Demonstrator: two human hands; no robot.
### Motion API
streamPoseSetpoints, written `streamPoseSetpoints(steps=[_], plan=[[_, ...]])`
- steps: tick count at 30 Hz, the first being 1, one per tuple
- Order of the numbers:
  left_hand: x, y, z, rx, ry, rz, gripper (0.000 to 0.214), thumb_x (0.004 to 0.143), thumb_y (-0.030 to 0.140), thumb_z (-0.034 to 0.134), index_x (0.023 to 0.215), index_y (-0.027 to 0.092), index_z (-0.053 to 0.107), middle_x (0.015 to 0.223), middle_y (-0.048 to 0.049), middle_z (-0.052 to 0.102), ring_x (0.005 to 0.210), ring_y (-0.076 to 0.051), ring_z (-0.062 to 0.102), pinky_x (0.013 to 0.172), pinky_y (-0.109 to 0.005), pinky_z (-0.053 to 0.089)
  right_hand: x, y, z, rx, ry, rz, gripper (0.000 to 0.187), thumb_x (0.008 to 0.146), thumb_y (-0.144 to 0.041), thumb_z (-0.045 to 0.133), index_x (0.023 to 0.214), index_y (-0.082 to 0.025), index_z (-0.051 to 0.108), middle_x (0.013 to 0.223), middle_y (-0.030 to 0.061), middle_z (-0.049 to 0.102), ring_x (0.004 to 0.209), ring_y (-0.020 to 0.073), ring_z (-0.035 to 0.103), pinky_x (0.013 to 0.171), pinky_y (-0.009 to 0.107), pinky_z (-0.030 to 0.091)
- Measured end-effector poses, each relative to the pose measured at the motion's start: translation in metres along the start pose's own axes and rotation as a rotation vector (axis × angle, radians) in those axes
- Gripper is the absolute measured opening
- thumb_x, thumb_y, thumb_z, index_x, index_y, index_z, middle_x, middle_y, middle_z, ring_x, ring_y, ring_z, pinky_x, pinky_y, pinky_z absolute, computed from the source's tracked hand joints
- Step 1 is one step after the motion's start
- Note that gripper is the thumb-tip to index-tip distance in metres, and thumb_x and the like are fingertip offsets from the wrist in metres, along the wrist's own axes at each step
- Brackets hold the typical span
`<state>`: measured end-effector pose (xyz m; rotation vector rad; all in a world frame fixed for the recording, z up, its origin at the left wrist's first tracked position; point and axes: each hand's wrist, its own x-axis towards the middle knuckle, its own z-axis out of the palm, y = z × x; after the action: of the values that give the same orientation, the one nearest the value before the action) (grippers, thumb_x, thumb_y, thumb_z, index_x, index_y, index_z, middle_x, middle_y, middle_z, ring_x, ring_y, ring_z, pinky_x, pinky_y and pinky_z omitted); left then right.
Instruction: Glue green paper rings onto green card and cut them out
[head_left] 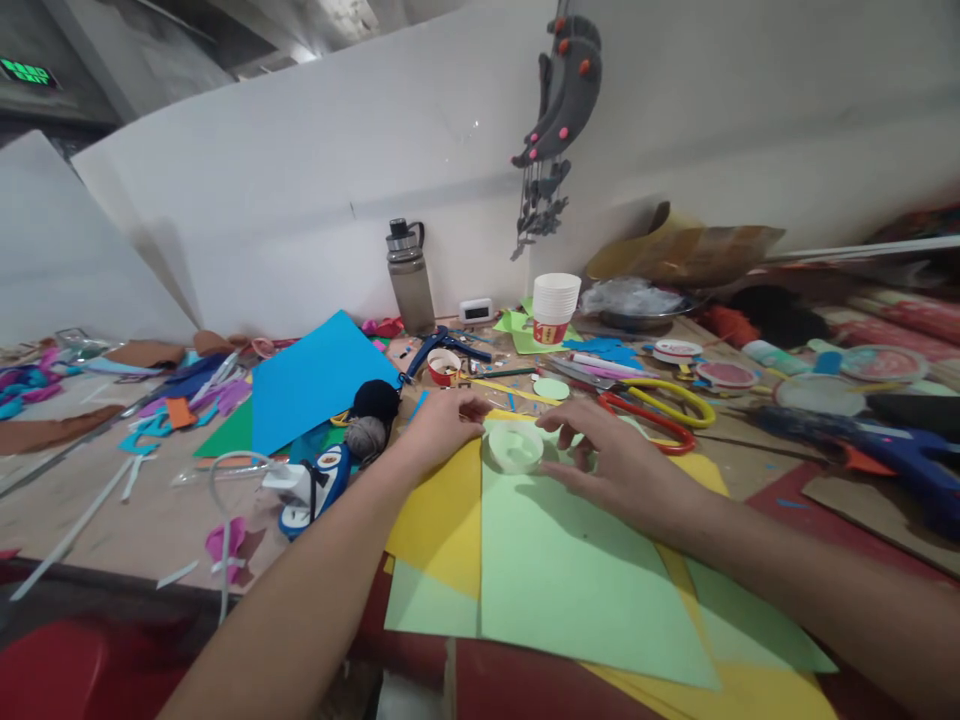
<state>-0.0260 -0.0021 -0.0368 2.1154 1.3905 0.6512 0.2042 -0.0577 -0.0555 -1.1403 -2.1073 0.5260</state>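
A short, round, pale paper cup piece [516, 447], like a cut-down cup, sits near the top edge of a light green sheet [585, 560]. Its hollow side faces up. My right hand [607, 460] is at its right side, thumb and fingers apart; whether the fingertips touch the rim is unclear. To the left of the cup piece, my left hand [450, 430] rests over the top of a yellow sheet [442, 510], its fingers loosely bent with a gap from the thumb. More green and yellow sheets lie underneath.
Red-and-yellow-handled scissors [652, 410] lie beyond my right hand. Behind stand stacked paper cups [555, 305] and a bottle [410, 280]. Blue card [322, 385], yarn balls [375, 405] and a power strip [319, 490] are left; a blue glue gun [900, 460] is right.
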Motion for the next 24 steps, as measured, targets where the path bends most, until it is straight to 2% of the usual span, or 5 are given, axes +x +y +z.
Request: streamPoseSetpoints(steps=[7,11,17,24], plan=[[0.003,-0.004,0.001,-0.007,-0.039,0.004,0.028,0.068,0.010,0.067,0.095,0.015,0.071,0.094,-0.0050,0.073,0.082,-0.016,0.066,0.077,-0.026,0.052,0.001,-0.001,0.005,-0.068,-0.045,0.077,0.051,0.079,-0.044,0.065,0.124,-0.022,0.052,0.109,0.0091,0.060,0.080,0.0192,0.061,0.070,0.035,0.052],[0.004,-0.004,0.001,0.015,-0.047,0.001,0.029,0.067,0.010,0.067,0.095,0.016,0.071,0.093,-0.0048,0.073,0.082,-0.016,0.066,0.076,-0.026,0.052,0.007,-0.006,0.008,-0.112,-0.042,0.065,0.054,0.078,-0.045,0.065,0.126,-0.023,0.052,0.116,0.0096,0.061,0.086,0.0206,0.061,0.077,0.038,0.051],[0.003,-0.001,0.000,0.008,-0.045,-0.010,0.027,0.067,0.009,0.067,0.091,0.018,0.070,0.091,-0.0015,0.073,0.081,-0.014,0.066,0.076,-0.024,0.051,0.017,-0.012,0.008,-0.178,-0.061,0.074,0.045,0.077,-0.038,0.066,0.118,-0.022,0.056,0.099,0.0066,0.068,0.078,0.0201,0.064,0.066,0.032,0.049],[0.002,0.003,0.001,-0.047,-0.057,-0.015,0.030,0.066,0.003,0.064,0.094,0.012,0.070,0.091,-0.0067,0.074,0.081,-0.015,0.066,0.076,-0.025,0.051,0.022,-0.016,0.007,-0.204,-0.067,0.043,0.041,0.078,-0.037,0.065,0.116,-0.024,0.056,0.102,0.0050,0.068,0.074,0.0182,0.064,0.064,0.030,0.047]])
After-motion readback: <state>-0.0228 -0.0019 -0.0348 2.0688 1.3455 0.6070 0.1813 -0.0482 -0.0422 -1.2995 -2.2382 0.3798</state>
